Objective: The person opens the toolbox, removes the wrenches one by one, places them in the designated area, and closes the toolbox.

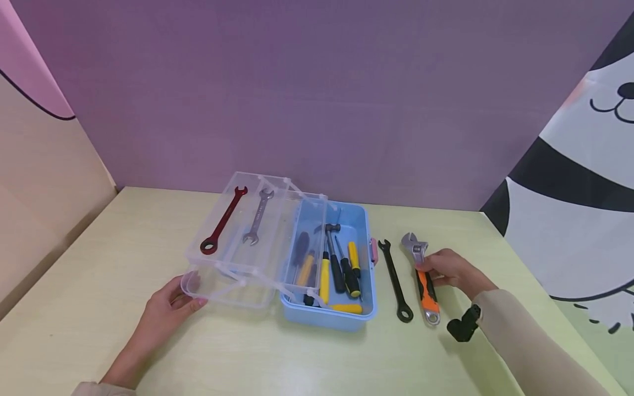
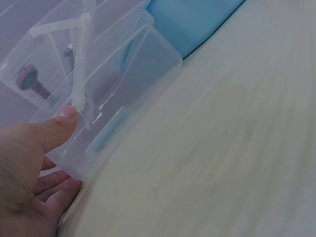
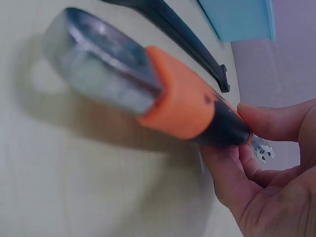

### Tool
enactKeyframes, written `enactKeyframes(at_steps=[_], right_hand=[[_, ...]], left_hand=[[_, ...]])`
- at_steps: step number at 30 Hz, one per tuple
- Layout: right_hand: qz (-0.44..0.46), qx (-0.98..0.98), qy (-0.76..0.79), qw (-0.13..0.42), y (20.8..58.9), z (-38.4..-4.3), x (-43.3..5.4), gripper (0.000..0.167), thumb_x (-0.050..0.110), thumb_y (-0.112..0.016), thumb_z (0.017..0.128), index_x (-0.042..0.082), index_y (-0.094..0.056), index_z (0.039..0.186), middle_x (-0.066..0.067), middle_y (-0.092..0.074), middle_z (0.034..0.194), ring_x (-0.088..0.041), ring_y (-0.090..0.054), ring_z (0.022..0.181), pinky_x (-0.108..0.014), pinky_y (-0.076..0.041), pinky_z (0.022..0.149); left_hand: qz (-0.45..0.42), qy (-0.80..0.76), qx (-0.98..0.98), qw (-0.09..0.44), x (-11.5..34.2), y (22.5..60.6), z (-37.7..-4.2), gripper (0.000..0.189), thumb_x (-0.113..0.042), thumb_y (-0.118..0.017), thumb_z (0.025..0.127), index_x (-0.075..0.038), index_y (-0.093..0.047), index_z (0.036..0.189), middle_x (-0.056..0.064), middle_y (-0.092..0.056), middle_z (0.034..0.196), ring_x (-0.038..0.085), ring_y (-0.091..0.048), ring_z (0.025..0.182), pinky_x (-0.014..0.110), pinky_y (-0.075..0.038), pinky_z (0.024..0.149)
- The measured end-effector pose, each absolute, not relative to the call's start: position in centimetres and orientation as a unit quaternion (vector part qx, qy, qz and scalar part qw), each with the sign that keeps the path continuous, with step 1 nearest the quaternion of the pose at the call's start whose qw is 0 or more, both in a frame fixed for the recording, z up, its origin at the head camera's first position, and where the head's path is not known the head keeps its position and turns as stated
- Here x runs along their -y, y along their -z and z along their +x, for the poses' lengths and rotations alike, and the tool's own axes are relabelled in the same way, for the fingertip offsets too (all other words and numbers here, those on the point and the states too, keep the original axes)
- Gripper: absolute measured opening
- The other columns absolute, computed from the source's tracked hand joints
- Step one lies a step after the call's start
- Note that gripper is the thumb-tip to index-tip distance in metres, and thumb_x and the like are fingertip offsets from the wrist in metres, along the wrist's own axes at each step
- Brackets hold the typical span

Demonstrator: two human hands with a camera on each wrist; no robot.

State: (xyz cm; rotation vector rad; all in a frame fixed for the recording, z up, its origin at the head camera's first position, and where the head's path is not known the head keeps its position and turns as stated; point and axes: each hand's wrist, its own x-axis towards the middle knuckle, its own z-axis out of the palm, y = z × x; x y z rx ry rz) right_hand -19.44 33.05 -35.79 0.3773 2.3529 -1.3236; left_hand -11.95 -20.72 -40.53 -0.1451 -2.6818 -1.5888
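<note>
In the head view my left hand (image 1: 165,311) holds the near left end of the clear plastic lid (image 1: 247,291) of a blue toolbox (image 1: 324,319). The left wrist view has the thumb on the lid's corner and the other fingers around its end. A red combination wrench (image 1: 224,221) and a silver open-end wrench (image 1: 258,217) lie in the lid's clear tray. On the right, my right hand (image 1: 453,269) pinches an adjustable wrench (image 1: 426,290) by its orange and black handle. The right wrist view shows its handle end (image 3: 182,94) raised off the table.
A black combination wrench (image 1: 395,283) lies on the table between toolbox and right hand. Inside the toolbox are a hammer (image 1: 334,264), a black-and-yellow screwdriver (image 1: 350,276) and several other yellow-handled tools, some seen through the lid. A purple wall (image 1: 327,99) stands behind the table.
</note>
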Motion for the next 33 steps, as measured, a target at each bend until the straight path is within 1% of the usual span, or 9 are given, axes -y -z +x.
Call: enactKeyframes(at_steps=[8, 11, 18, 21, 26, 33], right_hand=[[0.136, -0.846, 0.473, 0.205, 36.45, -19.39, -33.08, 0.033, 0.011, -0.06, 0.089, -0.011, -0.047, 0.109, 0.001, -0.056, 0.078, -0.01, -0.057, 0.069, -0.026, -0.056, 0.067], [0.136, -0.848, 0.469, 0.206, 36.37, -19.33, -32.89, 0.031, 0.01, -0.06, 0.089, -0.011, -0.047, 0.108, 0.002, -0.056, 0.076, -0.01, -0.056, 0.069, -0.026, -0.056, 0.067], [0.14, -0.851, 0.464, 0.205, 36.12, -19.39, -32.75, 0.035, 0.011, -0.062, 0.088, -0.012, -0.049, 0.111, 0.003, -0.057, 0.075, -0.009, -0.057, 0.068, -0.026, -0.056, 0.067], [0.147, -0.854, 0.455, 0.203, 36.12, -19.51, -32.84, 0.035, 0.012, -0.065, 0.088, -0.011, -0.05, 0.11, 0.003, -0.058, 0.076, -0.01, -0.057, 0.069, -0.026, -0.056, 0.067], [0.153, -0.863, 0.44, 0.196, 36.22, -19.6, -33.03, 0.032, 0.012, -0.068, 0.085, -0.008, -0.053, 0.104, 0.002, -0.059, 0.075, -0.009, -0.058, 0.067, -0.026, -0.056, 0.065], [0.167, -0.874, 0.408, 0.203, 35.73, -19.58, -33.14, 0.029, 0.014, -0.07, 0.084, -0.007, -0.056, 0.098, 0.001, -0.062, 0.071, -0.011, -0.06, 0.065, -0.028, -0.057, 0.065]], left_hand=[[-0.044, 0.503, 0.863, 0.009, 20.67, 40.45, -11.91, 0.062, -0.02, -0.069, 0.088, 0.007, -0.04, 0.137, 0.033, -0.05, 0.132, 0.041, -0.055, 0.119, 0.035, -0.053, 0.092], [-0.044, 0.503, 0.863, 0.011, 20.64, 40.44, -11.91, 0.061, -0.019, -0.069, 0.088, 0.007, -0.041, 0.136, 0.033, -0.051, 0.131, 0.041, -0.056, 0.119, 0.033, -0.053, 0.091], [-0.048, 0.51, 0.859, 0.017, 20.59, 40.38, -11.9, 0.059, -0.017, -0.069, 0.088, 0.007, -0.042, 0.135, 0.034, -0.051, 0.131, 0.041, -0.055, 0.118, 0.031, -0.054, 0.09], [-0.048, 0.51, 0.858, 0.018, 20.6, 40.33, -11.88, 0.059, -0.017, -0.069, 0.088, 0.007, -0.042, 0.136, 0.033, -0.051, 0.131, 0.041, -0.055, 0.119, 0.031, -0.054, 0.09], [-0.045, 0.509, 0.859, 0.013, 20.59, 40.22, -11.83, 0.061, -0.018, -0.069, 0.088, 0.007, -0.041, 0.136, 0.033, -0.051, 0.132, 0.041, -0.055, 0.119, 0.032, -0.054, 0.09], [-0.05, 0.514, 0.856, 0.016, 20.58, 40.3, -11.85, 0.06, -0.017, -0.069, 0.088, 0.007, -0.042, 0.136, 0.033, -0.051, 0.131, 0.04, -0.055, 0.119, 0.028, -0.055, 0.089]])
